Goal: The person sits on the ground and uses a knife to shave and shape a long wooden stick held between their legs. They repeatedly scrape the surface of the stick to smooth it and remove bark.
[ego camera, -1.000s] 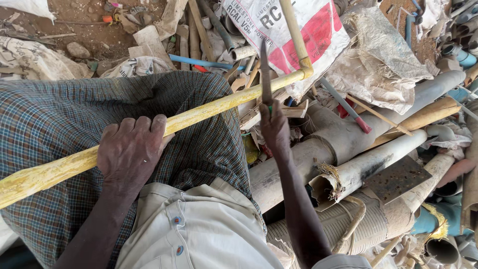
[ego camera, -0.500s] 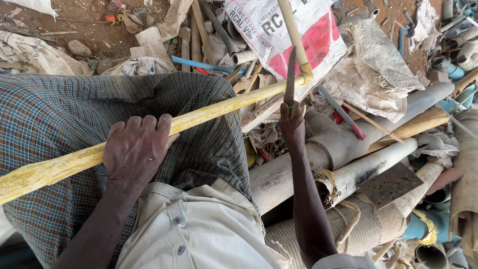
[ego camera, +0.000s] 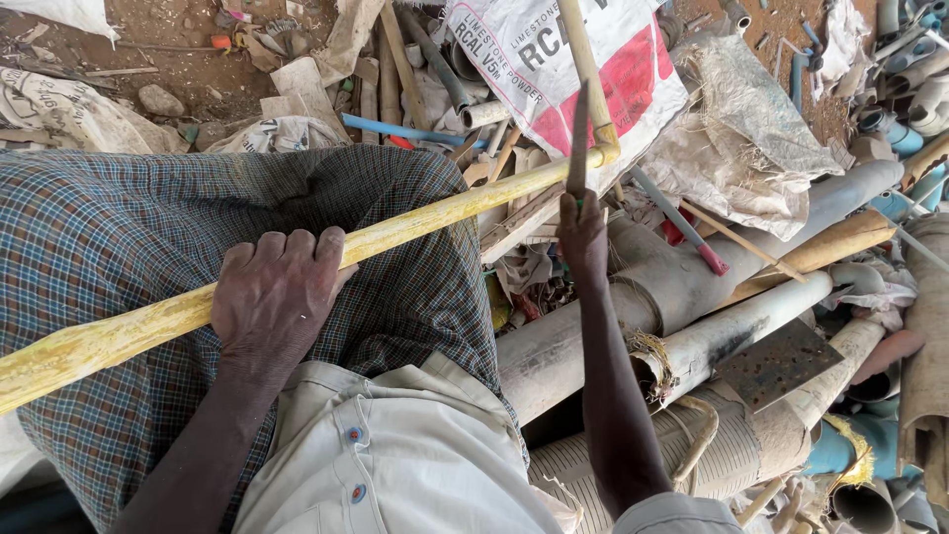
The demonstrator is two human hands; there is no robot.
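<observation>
A long yellow bamboo-like pole (ego camera: 435, 213) is laid slantwise across the lap, which is covered by a blue-and-brown checked cloth (ego camera: 119, 227). The pole is gripped from above by the left hand (ego camera: 277, 297), whose fingers (ego camera: 287, 247) are curled over it and clamped on it about midway along the visible length. Toward the far end of the pole, a narrow dark metal blade (ego camera: 578, 138) is held upright in the right hand (ego camera: 583, 232), which is closed round the blade's lower end; the blade crosses the pole near a bent joint where a second yellow length (ego camera: 585, 59) runs upward. Beyond that joint a white-and-red printed sack (ego camera: 554, 69) is spread on the ground. To the right of the pole's far end, grey plastic pipes (ego camera: 692, 287) are piled with scraps of wood and torn cloth.
</observation>
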